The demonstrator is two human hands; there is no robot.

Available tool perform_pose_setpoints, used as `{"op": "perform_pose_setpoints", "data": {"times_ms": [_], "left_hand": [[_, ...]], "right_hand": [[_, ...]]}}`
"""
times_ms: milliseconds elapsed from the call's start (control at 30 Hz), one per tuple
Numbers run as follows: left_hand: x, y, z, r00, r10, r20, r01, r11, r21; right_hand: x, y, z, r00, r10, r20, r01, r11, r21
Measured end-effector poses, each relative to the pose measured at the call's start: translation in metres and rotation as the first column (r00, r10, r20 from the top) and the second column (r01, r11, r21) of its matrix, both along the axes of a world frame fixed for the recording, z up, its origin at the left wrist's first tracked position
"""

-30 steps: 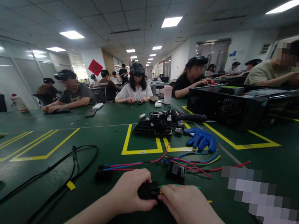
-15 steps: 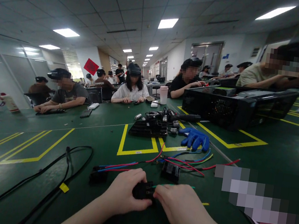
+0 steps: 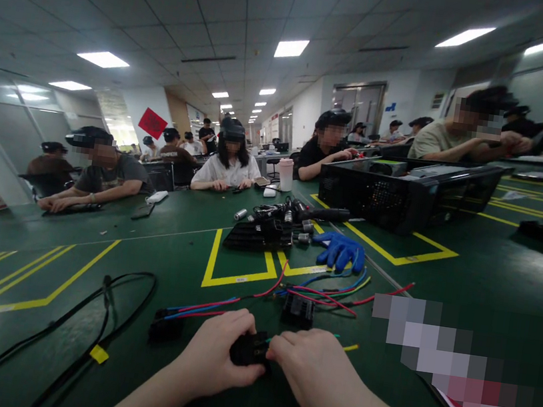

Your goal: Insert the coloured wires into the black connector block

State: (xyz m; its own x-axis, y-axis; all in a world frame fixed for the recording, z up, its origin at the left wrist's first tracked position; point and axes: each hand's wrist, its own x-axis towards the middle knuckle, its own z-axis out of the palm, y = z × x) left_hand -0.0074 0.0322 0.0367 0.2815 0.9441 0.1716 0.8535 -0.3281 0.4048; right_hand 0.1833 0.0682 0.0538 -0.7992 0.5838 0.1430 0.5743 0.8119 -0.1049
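My left hand (image 3: 219, 358) is wrapped round a small black connector block (image 3: 247, 349) low in the middle of the view. My right hand (image 3: 314, 368) pinches a thin green wire at the block's right side; the wire itself is mostly hidden by my fingers. Just beyond lie two more black connector blocks (image 3: 297, 309) (image 3: 166, 327) with red and blue wires (image 3: 206, 306) running from them across the green table (image 3: 169, 243).
A looped black cable (image 3: 104, 315) with a yellow tag lies at the left. Farther off are a blue glove (image 3: 340, 250), a black slotted part with tools (image 3: 260, 232) and a black computer case (image 3: 404, 192). Several other people sit along the far side.
The camera has turned a little to the right, so everything sits further left in the picture. Both hands keep their grip on the block and wire, and the green wire shows less.
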Motion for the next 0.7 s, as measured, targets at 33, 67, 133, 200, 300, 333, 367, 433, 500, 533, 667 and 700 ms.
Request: {"op": "perform_pose_setpoints", "data": {"times_ms": [33, 67, 133, 200, 300, 333, 367, 433, 500, 533, 667, 700], "left_hand": [[0.0000, -0.0001, -0.0001, 1.000, -0.001, -0.003, 0.001, 1.000, 0.001], [0.0000, -0.0002, -0.0002, 1.000, -0.002, -0.006, 0.002, 1.000, 0.002], [0.0000, -0.0001, -0.0009, 1.000, -0.003, -0.015, 0.003, 1.000, 0.004], [-0.0002, 0.0003, -0.0018, 1.000, 0.000, -0.019, 0.001, 1.000, 0.008], [-0.0005, 0.0008, -0.0023, 1.000, 0.005, -0.022, -0.004, 1.000, 0.016], [-0.0004, 0.0008, -0.0019, 1.000, 0.004, -0.027, -0.003, 1.000, 0.014], [-0.0003, 0.0006, -0.0013, 0.999, 0.003, -0.034, -0.003, 1.000, 0.009], [0.0003, 0.0001, 0.0003, 0.999, 0.002, -0.050, -0.003, 1.000, -0.008], [0.0007, -0.0004, 0.0017, 0.998, 0.004, -0.062, -0.006, 1.000, -0.022], [0.0009, -0.0006, 0.0022, 0.998, 0.006, -0.062, -0.007, 1.000, -0.023], [0.0005, -0.0004, 0.0016, 0.999, 0.003, -0.051, -0.004, 1.000, -0.011], [0.0003, -0.0003, 0.0010, 0.999, 0.004, -0.050, -0.004, 1.000, -0.008]], "right_hand": [[-0.0005, -0.0005, 0.0002, 1.000, -0.019, 0.008, 0.019, 1.000, -0.004], [-0.0010, -0.0010, 0.0003, 0.999, -0.042, 0.022, 0.042, 0.999, -0.008], [-0.0016, -0.0016, 0.0009, 0.996, -0.074, 0.049, 0.075, 0.997, -0.010], [-0.0013, -0.0017, 0.0016, 0.997, -0.061, 0.048, 0.062, 0.998, -0.008], [0.0000, -0.0010, 0.0020, 1.000, -0.009, 0.006, 0.009, 1.000, -0.016], [0.0004, -0.0009, 0.0018, 1.000, -0.006, -0.004, 0.006, 1.000, -0.020], [0.0006, -0.0008, 0.0014, 1.000, -0.013, -0.008, 0.013, 1.000, -0.025], [0.0009, -0.0009, 0.0001, 0.999, -0.031, -0.007, 0.031, 0.999, -0.022], [0.0012, -0.0011, -0.0017, 1.000, -0.026, -0.016, 0.026, 1.000, 0.005], [0.0014, -0.0012, -0.0025, 1.000, -0.009, -0.029, 0.009, 1.000, 0.023], [0.0018, -0.0009, -0.0045, 0.997, 0.025, -0.071, -0.021, 0.998, 0.063], [0.0016, -0.0006, -0.0046, 0.998, 0.011, -0.063, -0.008, 0.998, 0.059]]}}
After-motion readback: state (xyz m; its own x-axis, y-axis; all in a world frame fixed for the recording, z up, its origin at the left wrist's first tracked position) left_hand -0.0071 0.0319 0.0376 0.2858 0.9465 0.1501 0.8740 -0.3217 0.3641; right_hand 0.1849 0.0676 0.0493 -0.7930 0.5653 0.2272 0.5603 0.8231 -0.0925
